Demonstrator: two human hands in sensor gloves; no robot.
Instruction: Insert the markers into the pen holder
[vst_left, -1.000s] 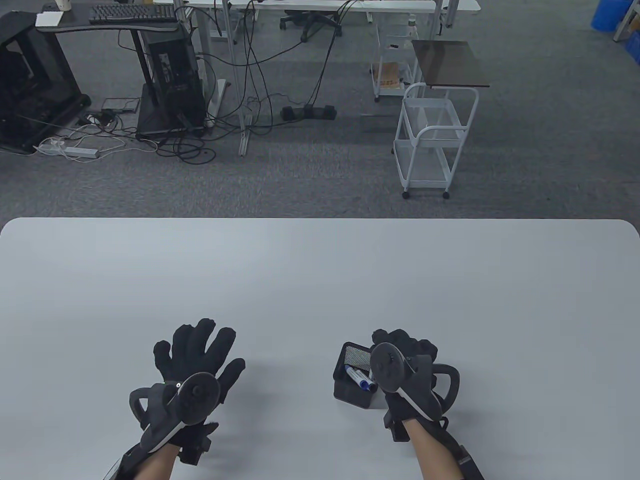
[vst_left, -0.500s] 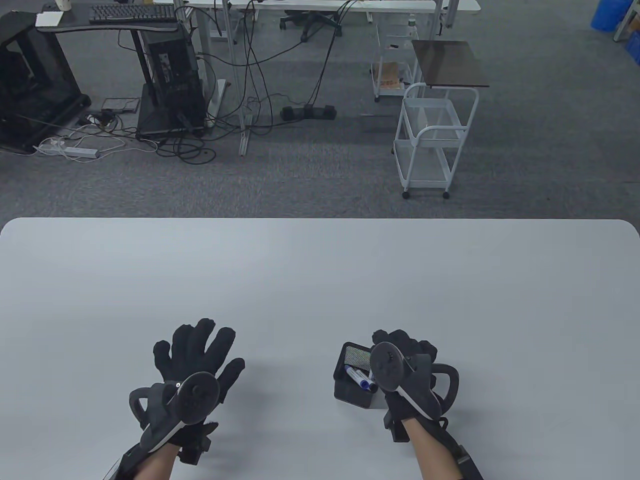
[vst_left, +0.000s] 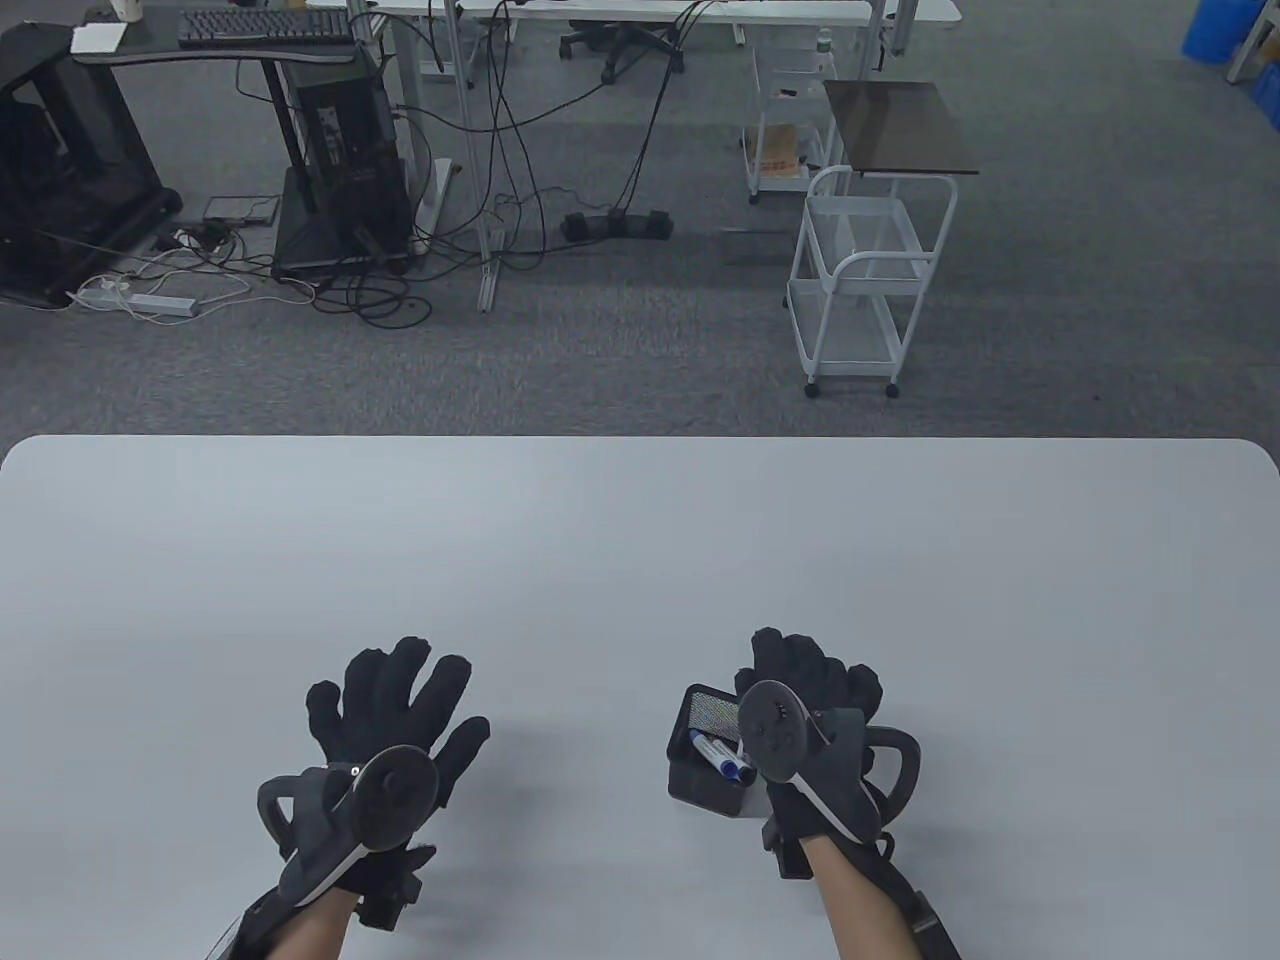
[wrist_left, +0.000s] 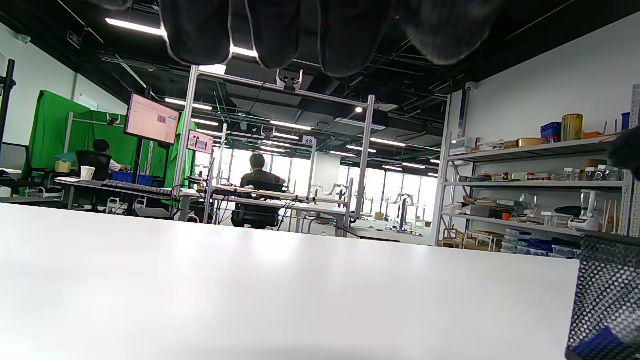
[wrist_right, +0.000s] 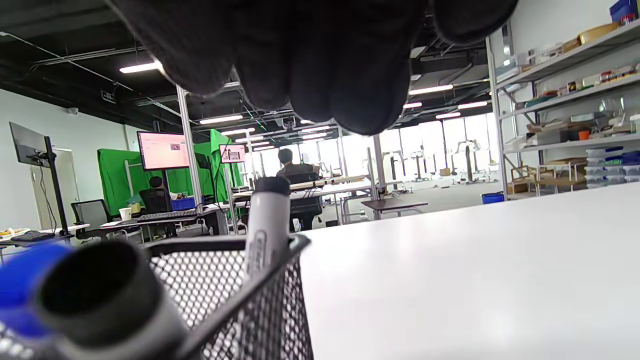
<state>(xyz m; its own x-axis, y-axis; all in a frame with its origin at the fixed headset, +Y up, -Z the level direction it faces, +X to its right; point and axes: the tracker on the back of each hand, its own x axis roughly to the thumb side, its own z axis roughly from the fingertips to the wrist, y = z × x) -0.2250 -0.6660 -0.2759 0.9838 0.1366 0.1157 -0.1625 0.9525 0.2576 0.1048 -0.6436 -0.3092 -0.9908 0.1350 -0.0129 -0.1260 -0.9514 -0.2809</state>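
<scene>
A black mesh pen holder (vst_left: 700, 775) stands near the table's front edge. Markers (vst_left: 722, 757) with white barrels and blue caps stand in it, leaning. My right hand (vst_left: 812, 668) is just right of the holder and partly above it, fingers stretched forward, holding nothing. My left hand (vst_left: 395, 700) rests flat on the table far left of the holder, fingers spread and empty. In the right wrist view the holder's rim (wrist_right: 235, 245) and a grey marker (wrist_right: 266, 225) are close below my fingers (wrist_right: 320, 55). The holder's mesh wall (wrist_left: 607, 295) shows at the left wrist view's right edge.
The white table (vst_left: 640, 560) stretches wide beyond both hands. Past its far edge lie grey carpet, a white wire cart (vst_left: 865, 280) and a computer desk with cables (vst_left: 330, 150).
My right hand's fingers have stretched forward and up a little beside the holder. My left hand, the holder and the markers have not moved.
</scene>
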